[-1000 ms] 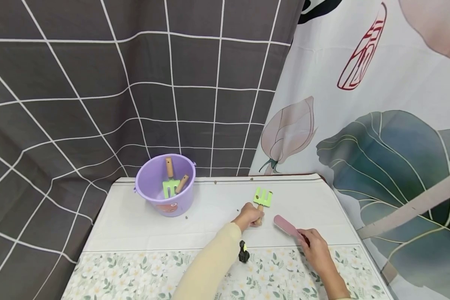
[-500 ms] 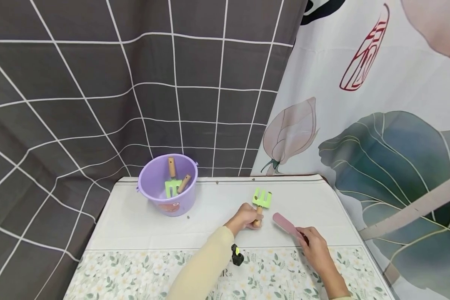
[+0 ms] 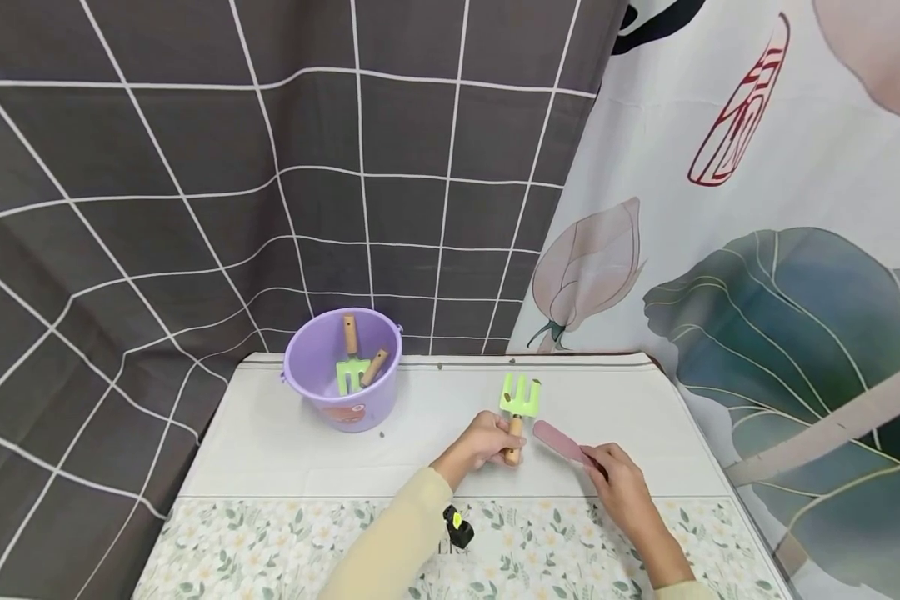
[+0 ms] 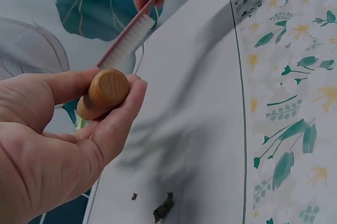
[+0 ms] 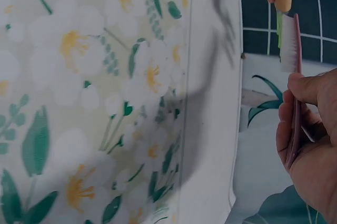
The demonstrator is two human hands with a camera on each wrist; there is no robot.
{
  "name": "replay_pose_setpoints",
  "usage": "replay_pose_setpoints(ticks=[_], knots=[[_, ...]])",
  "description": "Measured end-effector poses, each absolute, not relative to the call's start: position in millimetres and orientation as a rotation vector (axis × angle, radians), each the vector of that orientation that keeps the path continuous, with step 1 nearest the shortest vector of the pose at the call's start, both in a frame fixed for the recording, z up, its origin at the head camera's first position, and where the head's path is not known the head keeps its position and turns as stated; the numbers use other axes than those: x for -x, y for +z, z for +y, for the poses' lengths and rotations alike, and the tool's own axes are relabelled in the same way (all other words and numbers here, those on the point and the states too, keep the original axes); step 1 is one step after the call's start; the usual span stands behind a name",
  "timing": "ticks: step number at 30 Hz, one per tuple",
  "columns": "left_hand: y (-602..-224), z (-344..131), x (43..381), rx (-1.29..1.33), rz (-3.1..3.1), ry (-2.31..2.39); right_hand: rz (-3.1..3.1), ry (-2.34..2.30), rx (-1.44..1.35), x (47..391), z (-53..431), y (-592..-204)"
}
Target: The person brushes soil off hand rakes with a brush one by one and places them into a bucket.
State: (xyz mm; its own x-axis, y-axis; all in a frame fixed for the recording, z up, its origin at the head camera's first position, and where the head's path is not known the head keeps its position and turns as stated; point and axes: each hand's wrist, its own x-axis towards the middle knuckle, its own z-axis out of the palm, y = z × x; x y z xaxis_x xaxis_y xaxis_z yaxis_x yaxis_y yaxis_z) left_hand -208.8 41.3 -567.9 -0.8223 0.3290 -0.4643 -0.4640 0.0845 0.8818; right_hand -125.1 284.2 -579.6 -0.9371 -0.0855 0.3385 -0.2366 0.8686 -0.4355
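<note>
Since a second ago, the pink flat brush with white bristles (image 3: 558,440) and the lime-green three-pronged hand fork with a pale wooden handle (image 3: 521,407) are drawing nearer to each other, the fork also shifting slightly leftward over the table. The person's left hand (image 3: 487,437) is pinching the fork's handle between thumb and fingers, and the prongs, bearing dark specks, are pointing away from the person. The right hand (image 3: 618,482) is curling round the brush's handle, its thumb pressing along the top, while the brush's head is lying just beside the fork's handle; whether they are touching is hard to tell.

To the left, a round lilac plastic bucket (image 3: 372,408) is standing on the white part of the tablecloth (image 3: 435,475), holding a second green fork (image 3: 353,367) and another wooden handle (image 3: 375,367). Dark crumbs (image 4: 164,207) are dotting the cloth.
</note>
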Motion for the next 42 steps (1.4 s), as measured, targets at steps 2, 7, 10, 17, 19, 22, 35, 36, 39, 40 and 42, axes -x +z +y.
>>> replay_pose_setpoints(ticks=[2, 7, 10, 17, 19, 22, 35, 36, 39, 40, 42], knots=[[-564.5, 38.1, 206.7, 0.114, 1.795, 1.792, -2.706, 0.673, -0.285, 128.2, 281.8, -576.7], [-558.2, 27.4, 203.2, 0.074, 1.773, 1.804, -2.668, 0.643, -0.378, 135.9, 275.7, -568.8], [-558.1, 19.5, 202.2, 0.055, 1.759, 1.820, -2.651, 0.648, -0.431, 140.9, 270.9, -564.3], [-554.8, 1.2, 197.6, 0.039, 1.734, 1.852, -2.667, 0.663, -0.532, 155.9, 256.3, -554.2], [-553.2, -2.8, 196.0, 0.035, 1.730, 1.856, -2.678, 0.660, -0.550, 159.9, 253.1, -551.4], [-551.4, -7.5, 193.2, 0.027, 1.731, 1.861, -2.685, 0.643, -0.567, 165.0, 249.6, -547.1], [-552.4, -21.5, 173.1, 0.043, 1.735, 1.893, -2.736, 0.604, -0.668, 177.5, 233.6, -538.8], [-552.5, -22.7, 171.8, 0.041, 1.729, 1.903, -2.740, 0.606, -0.681, 178.4, 231.8, -538.3], [-551.6, -26.3, 168.0, 0.032, 1.716, 1.922, -2.757, 0.611, -0.701, 180.3, 226.8, -536.2], [-551.1, -27.4, 167.0, 0.028, 1.712, 1.925, -2.764, 0.608, -0.704, 180.7, 225.4, -535.4], [-550.0, -29.7, 165.5, 0.020, 1.704, 1.930, -2.776, 0.607, -0.707, 181.3, 222.8, -533.6]])
